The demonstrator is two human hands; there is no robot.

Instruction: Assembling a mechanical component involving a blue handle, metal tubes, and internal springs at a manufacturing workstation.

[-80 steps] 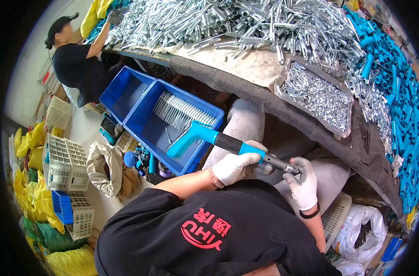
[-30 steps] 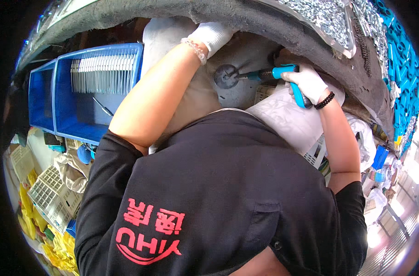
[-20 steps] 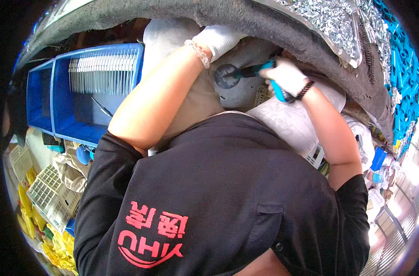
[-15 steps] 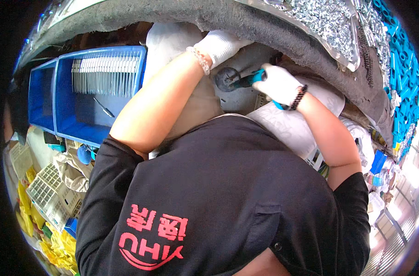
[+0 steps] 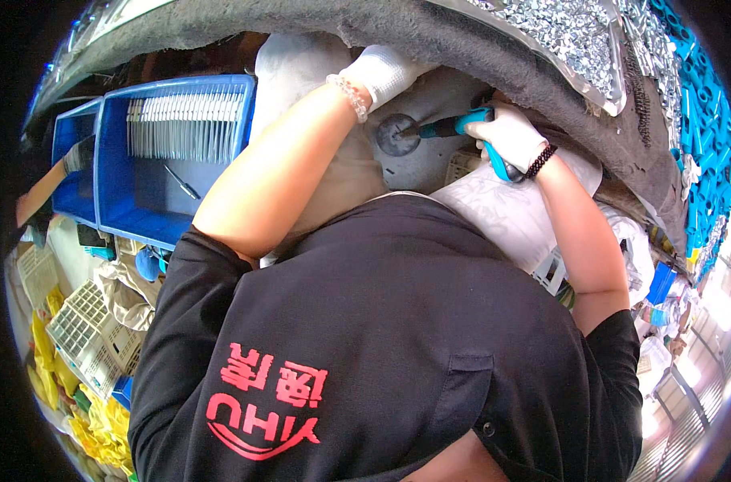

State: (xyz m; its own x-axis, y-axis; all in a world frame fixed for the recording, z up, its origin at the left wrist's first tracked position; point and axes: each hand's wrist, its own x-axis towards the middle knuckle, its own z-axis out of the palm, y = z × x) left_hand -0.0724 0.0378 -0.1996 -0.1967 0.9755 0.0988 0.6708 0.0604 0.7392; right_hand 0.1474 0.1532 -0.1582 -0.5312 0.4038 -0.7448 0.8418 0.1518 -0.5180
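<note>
Red printed lettering with a curved red stroke marks the black shirt (image 5: 389,321), on the near side of the teal and black tool (image 5: 471,122). That tool lies in the gap between the wearer's two pale-clad legs (image 5: 498,209), its slim end at a round dark disc (image 5: 398,134). Just beyond the tool runs the surface's padded grey edge (image 5: 301,24), bounding the gap on the far side. Well left of the tool, past the left leg, a blue bin (image 5: 132,201) holds a row of thin rods (image 5: 189,124) and one loose rod (image 5: 181,181); farther left, a co-worker's gloved hand (image 5: 80,153) is at a second blue bin (image 5: 78,197). Right of the tool and beyond it are a tray (image 5: 614,100) of small metal pieces and heaped teal tubes (image 5: 706,145). The gloved right hand (image 5: 506,136) curls around the tool's handle. The gloved left hand (image 5: 386,76), left of the tool, disappears at the fingers under the edge, so its grip cannot be told.
</note>
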